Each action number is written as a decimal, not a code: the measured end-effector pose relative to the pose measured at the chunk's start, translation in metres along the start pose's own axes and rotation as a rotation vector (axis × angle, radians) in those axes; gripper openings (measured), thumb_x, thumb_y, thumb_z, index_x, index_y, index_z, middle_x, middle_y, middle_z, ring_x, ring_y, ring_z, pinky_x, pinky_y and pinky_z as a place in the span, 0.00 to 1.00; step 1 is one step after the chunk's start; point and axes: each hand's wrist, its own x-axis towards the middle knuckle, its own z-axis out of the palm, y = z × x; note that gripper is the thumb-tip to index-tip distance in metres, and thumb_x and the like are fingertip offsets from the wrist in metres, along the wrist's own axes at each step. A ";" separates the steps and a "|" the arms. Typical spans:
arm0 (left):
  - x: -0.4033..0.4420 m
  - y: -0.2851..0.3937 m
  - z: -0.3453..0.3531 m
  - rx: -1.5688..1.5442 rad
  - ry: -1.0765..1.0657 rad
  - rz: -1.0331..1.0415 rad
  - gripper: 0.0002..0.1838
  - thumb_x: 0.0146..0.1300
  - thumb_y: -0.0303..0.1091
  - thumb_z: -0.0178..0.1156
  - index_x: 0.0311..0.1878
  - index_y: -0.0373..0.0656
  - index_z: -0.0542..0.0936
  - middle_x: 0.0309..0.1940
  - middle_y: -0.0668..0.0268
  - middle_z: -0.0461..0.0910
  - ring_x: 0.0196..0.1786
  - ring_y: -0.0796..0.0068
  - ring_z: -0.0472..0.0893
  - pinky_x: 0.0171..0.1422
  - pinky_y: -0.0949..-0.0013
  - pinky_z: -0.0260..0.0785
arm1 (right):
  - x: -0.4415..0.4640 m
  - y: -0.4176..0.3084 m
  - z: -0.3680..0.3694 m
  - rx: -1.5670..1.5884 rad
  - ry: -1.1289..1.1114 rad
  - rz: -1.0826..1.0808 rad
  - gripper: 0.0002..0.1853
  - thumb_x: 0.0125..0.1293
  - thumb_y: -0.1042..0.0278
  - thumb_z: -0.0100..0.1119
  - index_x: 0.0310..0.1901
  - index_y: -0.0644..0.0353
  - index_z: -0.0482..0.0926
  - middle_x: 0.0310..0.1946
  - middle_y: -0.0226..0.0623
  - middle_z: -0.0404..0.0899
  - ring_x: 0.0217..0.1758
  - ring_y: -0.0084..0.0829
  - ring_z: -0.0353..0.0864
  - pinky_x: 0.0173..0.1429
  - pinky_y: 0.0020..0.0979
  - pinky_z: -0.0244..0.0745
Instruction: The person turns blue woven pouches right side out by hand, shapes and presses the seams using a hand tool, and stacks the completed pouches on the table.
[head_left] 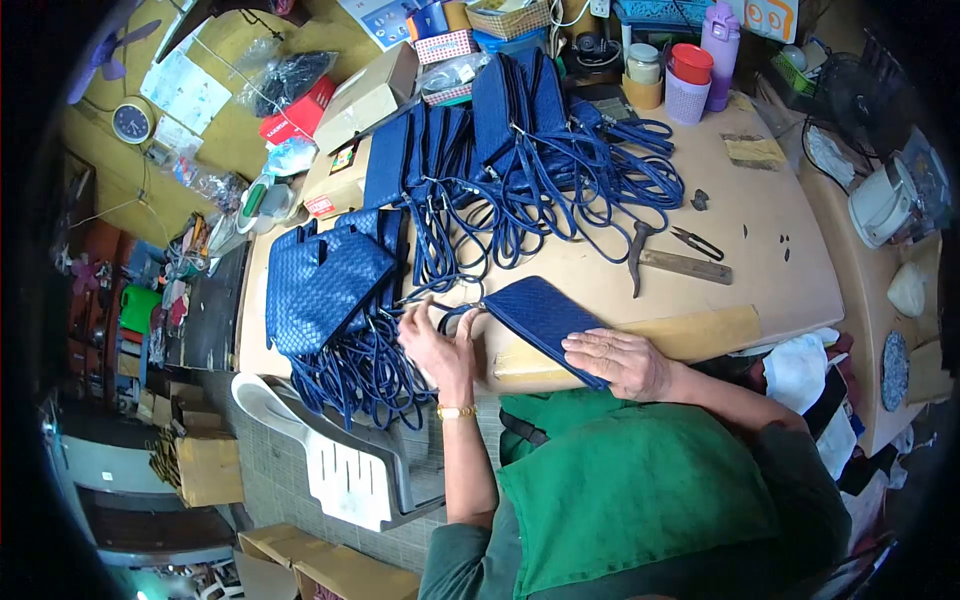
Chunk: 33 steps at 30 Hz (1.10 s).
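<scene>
A blue woven pouch [545, 318] lies at a slant near the table's front edge. My right hand [618, 362] rests flat on its lower right end, fingers stretched out. At the pouch's upper left corner, beside the metal clasp and strap, is my left hand [440, 345], its fingers apart and the strap passing behind or beside them. To the left sits a stack of blue woven pouches [330, 280] with straps hanging over the edge. More blue pouches [520, 110] with looped straps [540, 190] lie at the back.
A hammer [680, 264] and black snips [697, 243] lie right of the pouch. Jars, a red-lidded cup [690, 65] and a purple bottle [719, 50] stand at the back. A white plastic chair [345, 480] is below the table's left front.
</scene>
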 end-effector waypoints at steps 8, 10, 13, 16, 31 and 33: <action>-0.042 0.023 -0.007 -0.812 -0.720 -0.586 0.11 0.63 0.31 0.65 0.42 0.30 0.82 0.28 0.69 0.81 0.29 0.84 0.76 0.36 0.77 0.71 | -0.011 0.010 0.028 -0.026 -0.149 -0.051 0.22 0.57 0.77 0.53 0.55 0.65 0.78 0.57 0.47 0.78 0.62 0.40 0.77 0.65 0.41 0.72; -0.040 0.025 -0.001 -0.893 -0.474 -0.572 0.15 0.62 0.27 0.66 0.49 0.31 0.78 0.30 0.67 0.82 0.31 0.83 0.78 0.38 0.78 0.72 | -0.016 0.013 0.036 -0.019 -0.164 -0.061 0.20 0.60 0.73 0.51 0.55 0.64 0.78 0.57 0.48 0.77 0.61 0.40 0.77 0.65 0.41 0.72; -0.038 0.023 0.009 -0.975 -0.561 -0.713 0.16 0.61 0.25 0.66 0.51 0.33 0.76 0.36 0.63 0.83 0.34 0.81 0.79 0.37 0.79 0.72 | -0.021 0.015 0.044 -0.042 -0.278 -0.160 0.20 0.63 0.68 0.49 0.56 0.64 0.78 0.57 0.48 0.77 0.60 0.40 0.78 0.66 0.41 0.71; -0.045 0.034 0.002 -0.759 -0.494 -0.510 0.16 0.62 0.25 0.64 0.51 0.32 0.74 0.41 0.61 0.79 0.40 0.79 0.78 0.46 0.78 0.74 | -0.021 0.014 0.045 -0.041 -0.276 -0.138 0.21 0.60 0.71 0.51 0.56 0.65 0.77 0.57 0.47 0.77 0.60 0.40 0.78 0.66 0.41 0.71; -0.051 0.019 -0.021 -1.327 -0.555 -1.027 0.20 0.68 0.30 0.60 0.59 0.30 0.73 0.40 0.63 0.81 0.40 0.79 0.80 0.45 0.76 0.75 | -0.018 0.008 0.040 0.066 -0.156 -0.013 0.28 0.49 0.82 0.54 0.58 0.65 0.76 0.58 0.46 0.77 0.63 0.40 0.76 0.67 0.39 0.71; -0.053 0.015 -0.019 -1.248 -0.675 -0.946 0.18 0.68 0.31 0.60 0.57 0.30 0.74 0.37 0.65 0.81 0.39 0.80 0.80 0.43 0.77 0.75 | -0.017 0.008 0.041 0.042 -0.152 -0.047 0.26 0.48 0.82 0.55 0.54 0.66 0.78 0.56 0.46 0.78 0.62 0.40 0.77 0.67 0.41 0.71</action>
